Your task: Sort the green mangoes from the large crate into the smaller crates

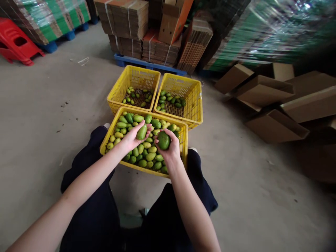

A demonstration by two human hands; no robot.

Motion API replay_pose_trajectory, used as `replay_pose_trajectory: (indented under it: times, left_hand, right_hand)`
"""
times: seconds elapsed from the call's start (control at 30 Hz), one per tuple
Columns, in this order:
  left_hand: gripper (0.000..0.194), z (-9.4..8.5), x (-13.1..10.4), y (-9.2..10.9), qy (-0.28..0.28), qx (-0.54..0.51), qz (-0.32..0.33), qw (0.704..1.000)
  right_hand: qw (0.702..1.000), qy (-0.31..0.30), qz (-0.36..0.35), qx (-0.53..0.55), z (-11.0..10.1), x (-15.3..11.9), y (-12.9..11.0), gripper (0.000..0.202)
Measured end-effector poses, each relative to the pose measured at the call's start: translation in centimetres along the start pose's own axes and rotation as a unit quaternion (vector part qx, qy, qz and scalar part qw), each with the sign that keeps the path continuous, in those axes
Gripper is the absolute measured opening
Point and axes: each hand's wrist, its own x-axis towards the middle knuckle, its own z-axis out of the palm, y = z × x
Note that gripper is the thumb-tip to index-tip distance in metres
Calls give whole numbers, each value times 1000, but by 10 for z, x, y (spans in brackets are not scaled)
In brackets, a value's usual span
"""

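A glossy red plastic stool (13,35) stands on the floor well off to the left of and beyond both hands. Just beyond the left hand is a yellow rectangular slatted plastic crate (144,80) with a few small green fruits (128,100) scattered across its bottom. The left hand (135,134) is partly curled, thumb along one side, cradling a smooth, elongated green fruit (142,132). Below both hands, a shallower yellow rectangular plastic crate (144,170) holds many green and yellowish oval fruits (151,156). The right hand (172,147), beside the left but apart from it, has thumb and fingers bent around a rounder, dark green fruit (164,140). Beyond the right hand, another yellow slatted plastic crate (193,101) contains a cluster of green fruits (170,99). Brown open cardboard boxes (262,87) lie well to its right.
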Motion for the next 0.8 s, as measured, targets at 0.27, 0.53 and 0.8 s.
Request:
replay_pose_trajectory:
  times: [0.27,0.53,0.8]
  left_hand:
    - [21,1,0,-1,-23,36,-34,998]
    - [24,4,0,-2,102,-41,-100,989]
    - [22,6,0,-1,88,-63,-128,986]
  right_hand:
    - [997,-9,80,-6,-3,1,-6,9]
    - [990,-32,134,2,0,0,-3,9]
    - [996,24,90,8,-8,10,-5,9]
